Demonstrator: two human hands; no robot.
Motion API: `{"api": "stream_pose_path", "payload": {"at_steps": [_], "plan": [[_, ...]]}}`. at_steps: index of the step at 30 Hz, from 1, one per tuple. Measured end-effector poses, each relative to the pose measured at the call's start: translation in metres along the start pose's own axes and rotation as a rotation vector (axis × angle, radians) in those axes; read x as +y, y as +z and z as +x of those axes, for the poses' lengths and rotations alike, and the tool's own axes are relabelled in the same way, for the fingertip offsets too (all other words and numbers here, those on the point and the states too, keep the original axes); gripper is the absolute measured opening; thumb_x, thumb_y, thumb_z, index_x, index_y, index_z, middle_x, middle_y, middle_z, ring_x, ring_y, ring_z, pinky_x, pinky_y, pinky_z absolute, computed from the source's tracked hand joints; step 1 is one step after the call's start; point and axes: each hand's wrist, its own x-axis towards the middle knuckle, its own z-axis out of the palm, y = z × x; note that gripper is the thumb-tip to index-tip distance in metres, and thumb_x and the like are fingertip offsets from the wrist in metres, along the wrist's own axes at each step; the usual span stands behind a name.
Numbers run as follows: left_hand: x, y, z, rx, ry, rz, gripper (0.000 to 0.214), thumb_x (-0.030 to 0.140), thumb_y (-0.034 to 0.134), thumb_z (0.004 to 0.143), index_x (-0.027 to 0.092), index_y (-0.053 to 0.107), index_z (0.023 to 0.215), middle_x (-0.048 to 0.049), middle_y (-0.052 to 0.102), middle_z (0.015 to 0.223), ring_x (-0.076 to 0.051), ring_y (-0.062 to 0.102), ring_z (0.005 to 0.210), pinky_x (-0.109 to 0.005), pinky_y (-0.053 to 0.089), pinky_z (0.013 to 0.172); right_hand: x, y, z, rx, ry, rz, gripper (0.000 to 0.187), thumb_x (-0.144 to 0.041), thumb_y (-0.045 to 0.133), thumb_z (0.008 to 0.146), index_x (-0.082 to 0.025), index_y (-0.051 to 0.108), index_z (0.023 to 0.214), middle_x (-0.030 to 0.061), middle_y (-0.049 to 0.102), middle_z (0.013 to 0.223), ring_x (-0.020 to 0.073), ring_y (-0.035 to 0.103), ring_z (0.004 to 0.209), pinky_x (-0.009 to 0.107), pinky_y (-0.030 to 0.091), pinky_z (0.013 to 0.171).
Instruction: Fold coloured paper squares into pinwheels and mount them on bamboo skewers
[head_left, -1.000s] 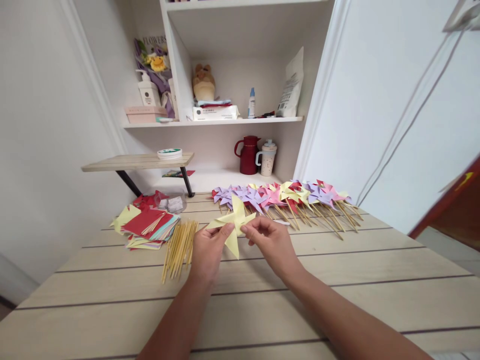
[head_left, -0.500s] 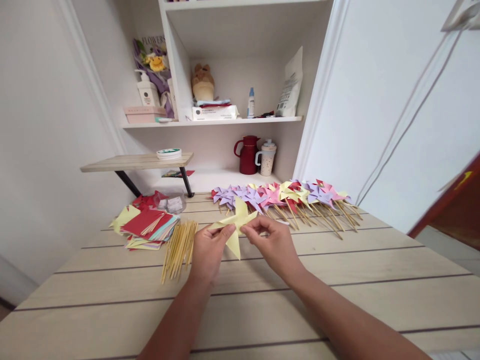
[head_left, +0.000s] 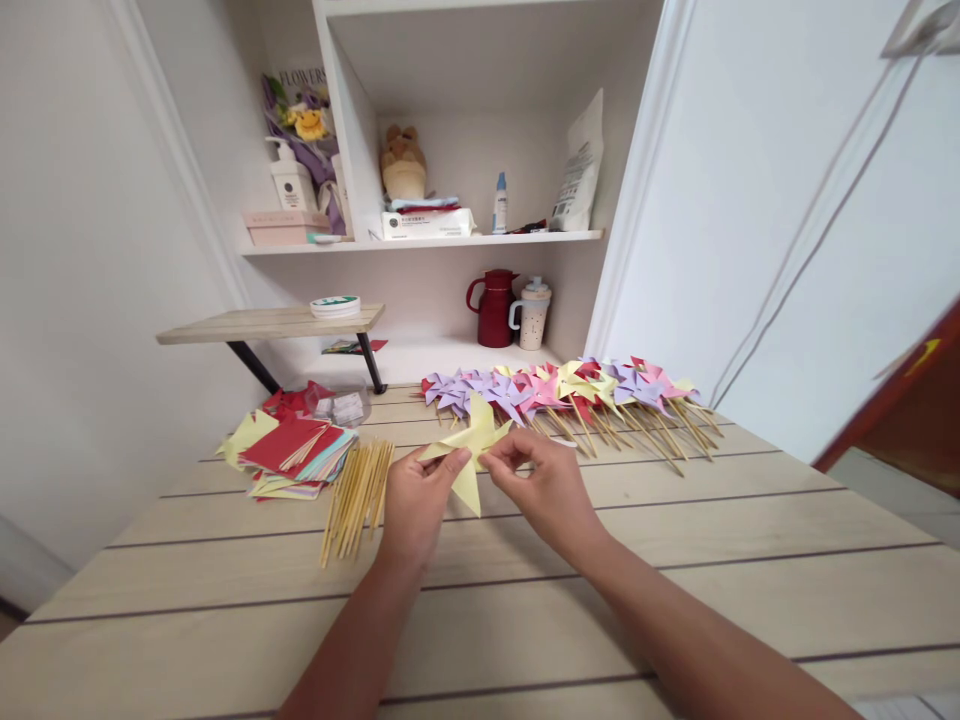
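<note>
A pale yellow paper pinwheel head [head_left: 472,447] is held up just above the wooden table [head_left: 675,560], pinched from both sides. My left hand [head_left: 417,500] grips its left blade and my right hand [head_left: 538,477] pinches near its centre with thumb and forefinger. A bundle of thin wooden sticks [head_left: 357,490] lies on the table just left of my left hand. Beyond my hands a row of finished pinwheels [head_left: 570,393] in purple, pink, red and yellow lies with sticks pointing toward me.
A stack of red, yellow and teal paper squares [head_left: 292,452] sits at the left. A small clear box [head_left: 343,407] is behind it. The shelf unit holds a red jug [head_left: 495,309], a cup [head_left: 532,314] and bottles. A low wooden shelf [head_left: 270,324] juts at the left.
My fingers have shifted slightly on the yellow pinwheel, turning it a little. The view has tilted down a touch.
</note>
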Motion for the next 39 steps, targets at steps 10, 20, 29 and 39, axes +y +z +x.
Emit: {"api": "stream_pose_path", "payload": {"at_steps": [10,20,29,39], "plan": [[0.003,0.001,-0.002,0.026,0.035,0.127,0.030,0.037,0.078,0.071,0.015,0.078,0.092,-0.0096,0.079,0.089,-0.026,0.072,0.087,-0.033,0.054,0.079,0.001,0.001,0.000,-0.009,0.030,0.028,0.018,-0.028,0.068,0.084,-0.023,0.063,0.068,0.0012,0.064,0.068,0.0183,0.055,0.065,0.032,0.042,0.064],[0.005,-0.006,-0.001,-0.003,0.096,0.251,0.028,0.037,0.076,0.074,0.016,0.077,0.092,-0.0077,0.078,0.091,-0.024,0.070,0.086,-0.031,0.052,0.078,0.007,-0.016,0.008,0.020,0.095,0.195,0.061,-0.043,0.076,0.077,-0.033,0.056,0.133,0.0059,0.056,0.139,0.0276,0.051,0.127,0.044,0.038,0.107],[0.006,-0.005,-0.003,-0.076,0.246,0.436,0.017,0.031,0.070,0.079,0.019,0.078,0.088,-0.0040,0.074,0.083,-0.019,0.064,0.079,-0.027,0.047,0.074,0.008,-0.011,0.008,-0.196,0.200,0.270,0.018,-0.038,0.076,0.072,-0.021,0.069,0.071,0.0023,0.072,0.091,0.0229,0.064,0.090,0.036,0.045,0.085],[0.001,0.004,-0.004,0.059,0.255,0.441,0.011,0.028,0.075,0.071,0.017,0.072,0.068,-0.0026,0.070,0.068,-0.017,0.061,0.067,-0.026,0.045,0.067,0.008,0.000,0.002,-0.135,0.387,0.237,0.034,-0.040,0.065,0.076,-0.020,0.050,0.054,-0.0045,0.045,0.054,0.0113,0.038,0.055,0.026,0.028,0.056]]}}
